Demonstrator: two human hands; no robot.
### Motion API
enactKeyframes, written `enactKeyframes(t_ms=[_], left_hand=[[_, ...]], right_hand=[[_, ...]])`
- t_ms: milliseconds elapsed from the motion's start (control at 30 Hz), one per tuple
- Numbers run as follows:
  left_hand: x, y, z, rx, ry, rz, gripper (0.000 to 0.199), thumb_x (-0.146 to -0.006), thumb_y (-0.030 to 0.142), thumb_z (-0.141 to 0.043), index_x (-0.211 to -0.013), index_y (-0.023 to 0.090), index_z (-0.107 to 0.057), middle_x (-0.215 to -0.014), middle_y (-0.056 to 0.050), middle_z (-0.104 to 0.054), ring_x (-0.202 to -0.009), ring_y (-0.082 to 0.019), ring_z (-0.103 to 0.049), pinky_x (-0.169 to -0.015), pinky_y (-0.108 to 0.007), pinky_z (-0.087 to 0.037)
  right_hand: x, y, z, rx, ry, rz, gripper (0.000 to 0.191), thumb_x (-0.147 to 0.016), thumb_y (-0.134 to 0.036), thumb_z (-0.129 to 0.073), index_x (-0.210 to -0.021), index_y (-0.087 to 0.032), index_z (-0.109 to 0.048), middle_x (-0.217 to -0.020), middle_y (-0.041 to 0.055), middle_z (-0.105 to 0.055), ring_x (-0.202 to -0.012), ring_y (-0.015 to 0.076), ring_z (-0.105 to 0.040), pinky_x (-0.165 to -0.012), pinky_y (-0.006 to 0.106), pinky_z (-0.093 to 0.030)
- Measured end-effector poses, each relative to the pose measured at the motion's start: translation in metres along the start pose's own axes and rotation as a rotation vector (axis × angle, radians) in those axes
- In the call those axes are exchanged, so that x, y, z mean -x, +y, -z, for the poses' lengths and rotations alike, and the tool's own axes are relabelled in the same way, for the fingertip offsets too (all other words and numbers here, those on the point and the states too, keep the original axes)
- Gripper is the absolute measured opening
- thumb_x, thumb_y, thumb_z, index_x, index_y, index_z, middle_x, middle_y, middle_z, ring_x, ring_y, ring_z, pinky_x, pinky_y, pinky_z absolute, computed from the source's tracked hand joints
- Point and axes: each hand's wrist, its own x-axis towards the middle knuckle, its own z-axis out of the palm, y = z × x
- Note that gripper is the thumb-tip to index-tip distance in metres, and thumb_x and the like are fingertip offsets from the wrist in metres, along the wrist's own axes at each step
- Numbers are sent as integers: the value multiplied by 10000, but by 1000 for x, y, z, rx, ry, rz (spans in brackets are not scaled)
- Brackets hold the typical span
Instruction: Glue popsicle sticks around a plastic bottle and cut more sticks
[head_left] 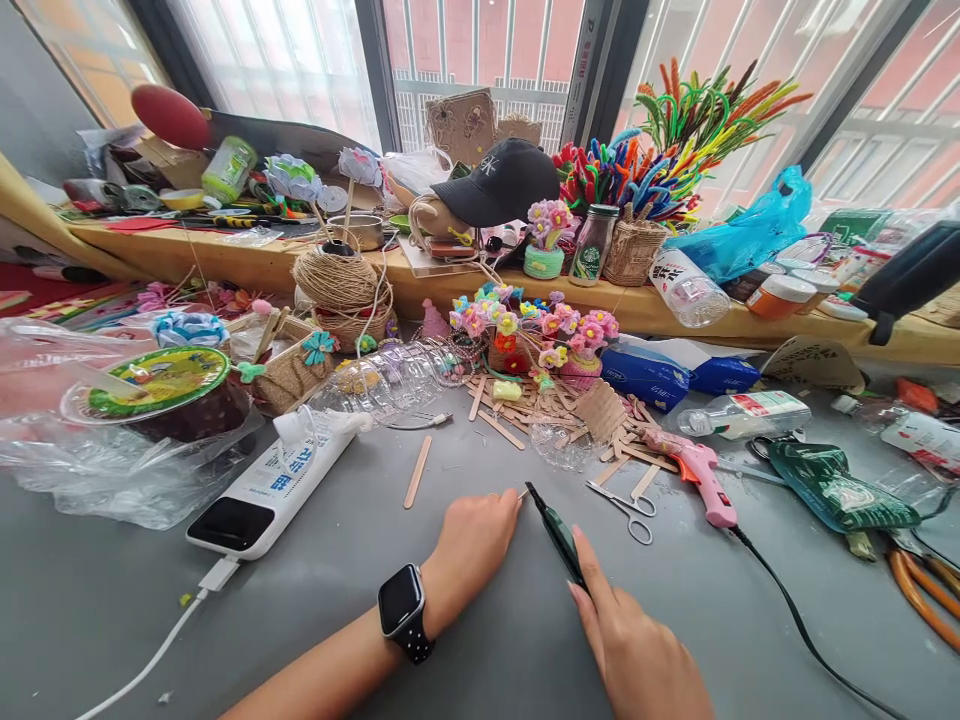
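My left hand (478, 540), with a watch (401, 602) on its wrist, is closed over the grey table. A thin pale tip (523, 494) pokes out at its fingers; it looks like the end of a wooden craft stick, mostly hidden. In my right hand (637, 640) is a dark green utility knife (561, 540), gripped by its handle. The knife's dark front end points up and left, just beside the pale tip; I cannot tell if they touch. One loose craft stick (418, 472) lies to the left of my hands.
Small scissors (626, 508) and a pink glue gun (694, 470) with a black cord lie on the right. Behind is a pile of craft sticks (517, 412). On the left stand a white power bank (270, 490) and a plastic bag (150, 480). A crowded wooden ledge (420, 300) runs along the back.
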Motion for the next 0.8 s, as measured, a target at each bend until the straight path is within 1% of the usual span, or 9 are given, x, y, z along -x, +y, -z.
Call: enactKeyframes(t_ms=[100,233,400,467,600,733,800], left_hand=[[0,0,-2,-5,19,18,248,-847,233,-288,-734,181,-502,-591,-37,-592,-555,-178,-577,-450,-213,-322],[0,-1,-3,-8,20,-1,235,-842,209,-291,-748,193,-505,-595,-33,-593,-555,-182,-575,-454,-218,-334],[0,0,-1,-3,12,20,242,-844,212,-278,-756,190,-503,-610,-37,-600,-578,-181,-583,-463,-215,-347],[0,1,-1,2,5,31,265,-850,227,-261,-752,184,-503,-608,-41,-596,-582,-176,-585,-466,-212,-349],[0,1,-1,4,2,15,258,-846,216,-263,-740,179,-496,-603,-43,-590,-577,-176,-586,-461,-216,-342],[1,0,-1,5,26,12,264,-850,225,-260,-731,178,-491,-598,-42,-586,-574,-184,-586,-453,-227,-334],[1,0,-1,6,26,14,263,-851,231,-264,-730,179,-492,-593,-40,-587,-567,-187,-586,-449,-230,-334]], right_hand=[[-2,-2,1,-6,14,16,412,-822,-293,-363,-1230,-236,-348,-441,-71,-435,-283,95,-457,-264,206,-295],[0,-3,3,73,16,-1,391,-812,-280,-391,-1203,-255,-388,-436,-75,-421,-268,83,-435,-267,195,-298],[-3,-5,2,62,63,27,384,-826,-265,-350,-1204,-218,-394,-434,-68,-405,-272,78,-435,-267,195,-288],[-3,-6,3,60,65,30,374,-829,-264,-347,-1196,-226,-407,-433,-67,-407,-267,72,-429,-267,192,-278],[-1,-9,5,132,71,-6,344,-826,-248,-368,-1160,-251,-450,-430,-64,-405,-269,59,-421,-280,177,-278],[-3,-12,3,108,53,11,376,-831,-235,-344,-1203,-215,-399,-450,-54,-410,-291,70,-437,-283,185,-283],[-2,-12,3,111,58,11,392,-829,-245,-353,-1221,-223,-371,-446,-58,-405,-284,68,-427,-278,185,-275]])
